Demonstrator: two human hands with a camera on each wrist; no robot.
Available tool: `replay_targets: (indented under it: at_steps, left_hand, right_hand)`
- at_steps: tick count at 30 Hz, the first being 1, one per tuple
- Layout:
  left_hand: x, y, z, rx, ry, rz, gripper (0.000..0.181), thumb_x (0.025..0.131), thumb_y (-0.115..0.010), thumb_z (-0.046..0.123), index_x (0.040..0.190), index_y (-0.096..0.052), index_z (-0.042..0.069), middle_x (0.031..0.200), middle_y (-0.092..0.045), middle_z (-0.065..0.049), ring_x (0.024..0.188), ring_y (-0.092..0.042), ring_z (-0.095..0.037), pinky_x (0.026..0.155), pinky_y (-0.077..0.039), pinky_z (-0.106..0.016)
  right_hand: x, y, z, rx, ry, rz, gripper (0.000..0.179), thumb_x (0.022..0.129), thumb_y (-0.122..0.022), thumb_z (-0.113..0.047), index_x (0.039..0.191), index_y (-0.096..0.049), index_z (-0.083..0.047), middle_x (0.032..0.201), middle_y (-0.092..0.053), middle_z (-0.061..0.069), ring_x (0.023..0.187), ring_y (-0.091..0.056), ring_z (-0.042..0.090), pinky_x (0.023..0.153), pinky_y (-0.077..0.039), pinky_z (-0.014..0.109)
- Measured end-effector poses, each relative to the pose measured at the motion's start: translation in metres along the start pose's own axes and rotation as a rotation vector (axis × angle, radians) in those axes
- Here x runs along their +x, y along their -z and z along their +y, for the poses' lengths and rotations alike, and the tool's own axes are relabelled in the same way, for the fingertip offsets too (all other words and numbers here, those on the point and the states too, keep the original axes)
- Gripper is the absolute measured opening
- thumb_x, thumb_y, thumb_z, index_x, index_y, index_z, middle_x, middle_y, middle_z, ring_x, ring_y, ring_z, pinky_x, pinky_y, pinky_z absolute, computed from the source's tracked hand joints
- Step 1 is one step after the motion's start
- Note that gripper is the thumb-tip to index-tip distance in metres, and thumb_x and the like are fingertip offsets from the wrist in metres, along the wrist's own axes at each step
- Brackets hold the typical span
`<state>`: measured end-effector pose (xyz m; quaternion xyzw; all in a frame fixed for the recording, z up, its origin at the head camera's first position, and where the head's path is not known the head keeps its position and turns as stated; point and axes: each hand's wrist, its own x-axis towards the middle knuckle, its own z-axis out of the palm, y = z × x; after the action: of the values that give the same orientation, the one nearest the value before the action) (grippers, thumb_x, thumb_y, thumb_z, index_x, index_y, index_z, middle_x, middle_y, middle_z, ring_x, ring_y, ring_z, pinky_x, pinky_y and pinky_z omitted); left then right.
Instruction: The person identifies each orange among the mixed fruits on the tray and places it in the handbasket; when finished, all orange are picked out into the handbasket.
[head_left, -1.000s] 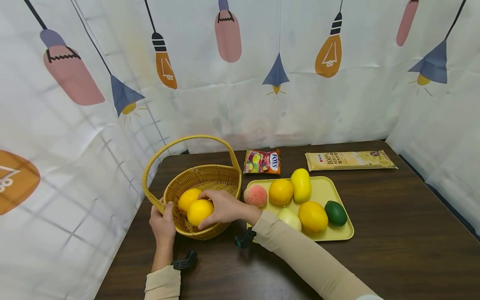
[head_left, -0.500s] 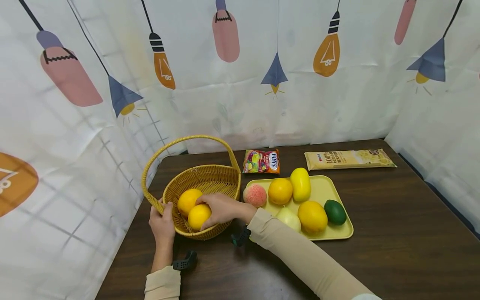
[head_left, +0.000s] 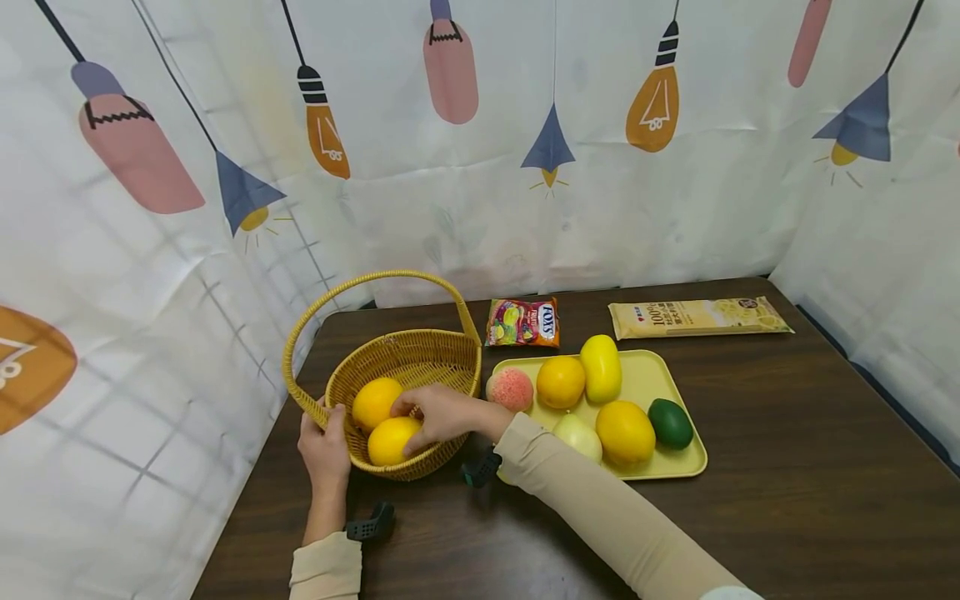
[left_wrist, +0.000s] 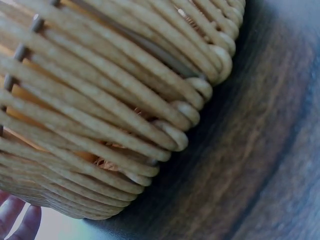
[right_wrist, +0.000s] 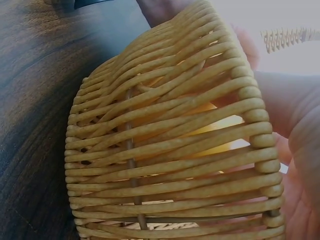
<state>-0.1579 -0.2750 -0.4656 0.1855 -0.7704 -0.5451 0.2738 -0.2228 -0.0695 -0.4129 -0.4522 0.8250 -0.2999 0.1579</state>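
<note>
A woven yellow wicker basket (head_left: 450, 342) with a tall arched handle stands on the left of the table. My left hand (head_left: 326, 446) grips its left side, where the handle meets the rim. Inside lie two oranges, a rear orange (head_left: 377, 403) and a front orange (head_left: 393, 442), side by side near the left wall. My right hand (head_left: 442, 417) reaches over the right rim, thumb and fingers spread loosely at the right side of the front orange. The right wrist view shows the wicker wall of the basket (right_wrist: 170, 155) with yellow fruit glowing through its gaps.
Right of the basket, a yellow tray (head_left: 647, 367) bears a peach (head_left: 510, 390), another orange (head_left: 561, 382), a mango (head_left: 602, 371), a pale green pear (head_left: 579, 437), a larger yellow fruit (head_left: 626, 433) and a dark green fruit (head_left: 671, 424). Behind lie a candy bag (head_left: 523, 322) and a noodle packet (head_left: 697, 318).
My right hand has lowered the front orange into the basket, and its fingers have loosened. The front orange has shifted slightly left, beside the rear one. My left hand stays on the basket.
</note>
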Motion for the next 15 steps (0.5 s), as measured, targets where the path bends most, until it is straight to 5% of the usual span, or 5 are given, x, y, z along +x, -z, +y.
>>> replay_targets:
  at_steps: [10,15]
  left_hand:
    - [0.001,0.000,-0.002,0.000,0.005,0.002,0.043,0.100,-0.050,0.032,0.133,-0.057,0.005,0.125,-0.056,-0.011,0.095,-0.052,-0.011,0.066,-0.041,-0.008]
    - [0.001,0.000,-0.003,-0.001,0.003,0.004,0.042,0.100,-0.051,0.032,0.132,-0.058,0.005,0.123,-0.056,-0.011,0.091,-0.052,-0.010,0.066,-0.041,-0.010]
  right_hand:
    - [-0.005,-0.001,0.000,0.078,0.016,0.046,0.048,0.083,-0.079,-0.028,0.126,-0.062,-0.011,0.119,-0.064,-0.004,0.101,-0.058,0.005,0.088,-0.045,0.018]
    - [-0.013,-0.001,-0.002,0.034,0.074,0.092,0.043,0.090,-0.071,-0.031,0.127,-0.062,-0.011,0.124,-0.063,-0.003,0.110,-0.058,0.010,0.092,-0.044,0.019]
